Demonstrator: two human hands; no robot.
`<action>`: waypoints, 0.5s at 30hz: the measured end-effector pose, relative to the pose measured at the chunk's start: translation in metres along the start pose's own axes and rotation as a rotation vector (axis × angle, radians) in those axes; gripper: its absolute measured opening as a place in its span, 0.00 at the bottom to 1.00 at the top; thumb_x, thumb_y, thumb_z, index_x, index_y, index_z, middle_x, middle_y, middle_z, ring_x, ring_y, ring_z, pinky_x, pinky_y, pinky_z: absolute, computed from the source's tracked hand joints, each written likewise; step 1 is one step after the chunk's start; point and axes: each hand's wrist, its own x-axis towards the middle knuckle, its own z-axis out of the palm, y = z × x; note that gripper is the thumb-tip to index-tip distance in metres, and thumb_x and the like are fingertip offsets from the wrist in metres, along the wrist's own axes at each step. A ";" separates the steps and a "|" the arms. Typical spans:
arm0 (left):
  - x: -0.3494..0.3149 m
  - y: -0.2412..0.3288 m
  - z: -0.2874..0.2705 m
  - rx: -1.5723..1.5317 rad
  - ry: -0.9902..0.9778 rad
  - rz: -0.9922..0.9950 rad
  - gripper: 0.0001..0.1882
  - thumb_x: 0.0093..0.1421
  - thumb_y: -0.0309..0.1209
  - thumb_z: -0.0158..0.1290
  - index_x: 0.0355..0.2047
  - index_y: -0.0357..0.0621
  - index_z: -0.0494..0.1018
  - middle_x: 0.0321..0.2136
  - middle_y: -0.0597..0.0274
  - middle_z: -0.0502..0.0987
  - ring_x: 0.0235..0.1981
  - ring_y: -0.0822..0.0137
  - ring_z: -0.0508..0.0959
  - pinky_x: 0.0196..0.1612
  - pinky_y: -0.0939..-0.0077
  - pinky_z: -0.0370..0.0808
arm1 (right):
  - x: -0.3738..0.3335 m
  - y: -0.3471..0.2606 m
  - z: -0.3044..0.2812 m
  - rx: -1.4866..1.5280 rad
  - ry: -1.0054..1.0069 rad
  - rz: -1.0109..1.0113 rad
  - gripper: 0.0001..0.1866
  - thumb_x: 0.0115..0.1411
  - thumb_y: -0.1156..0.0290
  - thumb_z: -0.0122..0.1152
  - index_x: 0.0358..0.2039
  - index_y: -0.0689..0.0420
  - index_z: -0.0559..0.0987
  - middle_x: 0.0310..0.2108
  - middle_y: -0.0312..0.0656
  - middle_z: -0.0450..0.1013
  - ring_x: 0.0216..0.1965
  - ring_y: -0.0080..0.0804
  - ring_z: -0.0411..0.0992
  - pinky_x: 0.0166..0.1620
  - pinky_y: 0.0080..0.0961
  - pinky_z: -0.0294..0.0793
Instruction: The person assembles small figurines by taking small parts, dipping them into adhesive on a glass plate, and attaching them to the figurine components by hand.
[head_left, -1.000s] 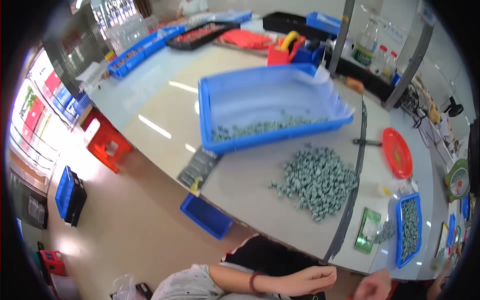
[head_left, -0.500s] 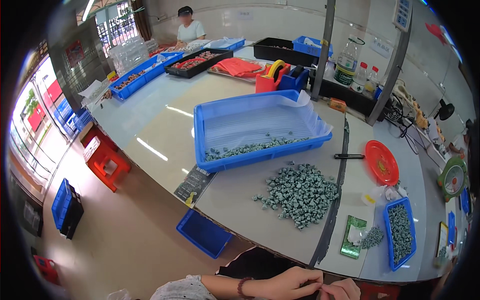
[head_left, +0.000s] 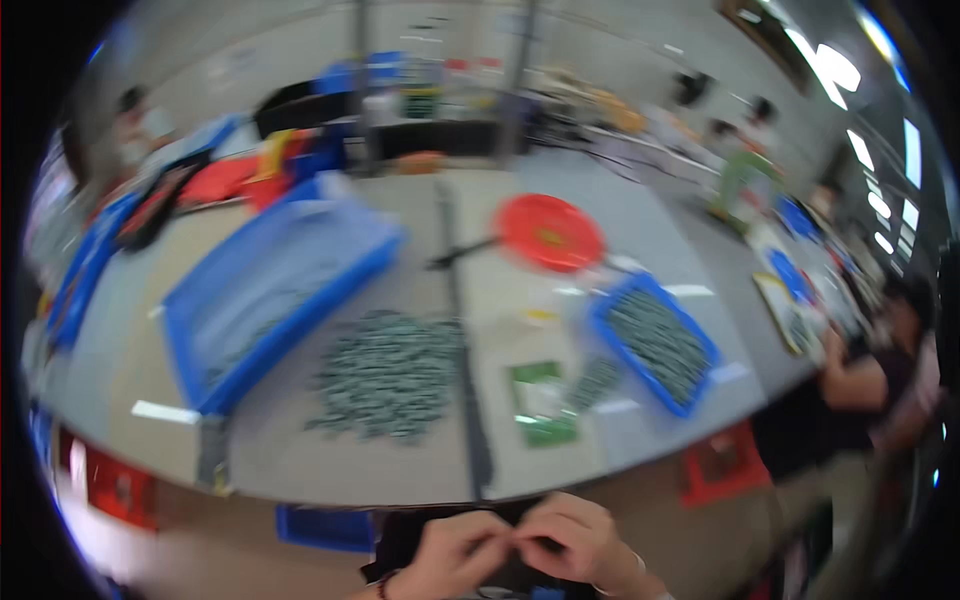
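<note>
My left hand (head_left: 455, 552) and my right hand (head_left: 572, 540) meet just below the table's near edge. Both are closed, thumbs and fingertips pinched together where they touch. Anything between the fingertips is too small and blurred to make out. Beyond them on the table (head_left: 350, 482) lies a loose heap of small grey-green pieces (head_left: 388, 375). To its left is a large blue tray (head_left: 290, 310) with a liner and some of the same pieces along its near side. On the right stand a green packet (head_left: 545, 425), a small pile of pieces (head_left: 596, 382) and a smaller full blue tray (head_left: 690, 405).
A red plate (head_left: 550, 232) lies behind the packet, with a dark-handled tool (head_left: 465, 252) beside it. Metal posts (head_left: 515, 90) rise at the back. Red stools (head_left: 125, 490) stand below the table. Another person (head_left: 870, 385) works at the right.
My view has swung to the right and blurred, so the table's contents sit further left. Both hands show more fully now; their fingertips are still pinched together.
</note>
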 end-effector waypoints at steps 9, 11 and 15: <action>-0.003 -0.036 0.018 -0.341 0.176 -0.049 0.16 0.60 0.39 0.46 0.21 0.41 0.65 0.12 0.78 0.59 0.13 0.87 0.54 0.17 0.88 0.44 | -0.010 0.006 0.005 -0.067 0.230 -0.192 0.10 0.47 0.80 0.59 0.32 0.63 0.73 0.27 0.40 0.66 0.24 0.34 0.66 0.23 0.24 0.66; -0.003 -0.033 0.022 -0.352 0.212 -0.058 0.18 0.60 0.42 0.46 0.22 0.40 0.66 0.12 0.78 0.60 0.13 0.87 0.53 0.17 0.89 0.44 | -0.013 0.006 0.003 -0.071 0.233 -0.175 0.09 0.47 0.80 0.59 0.32 0.63 0.73 0.27 0.40 0.66 0.24 0.34 0.66 0.23 0.24 0.66; -0.004 -0.036 0.019 -0.334 0.186 -0.056 0.18 0.61 0.43 0.46 0.22 0.40 0.65 0.13 0.77 0.61 0.13 0.87 0.53 0.17 0.89 0.44 | -0.014 0.010 0.006 -0.070 0.210 -0.177 0.08 0.48 0.79 0.59 0.31 0.63 0.73 0.27 0.40 0.66 0.24 0.34 0.66 0.24 0.24 0.67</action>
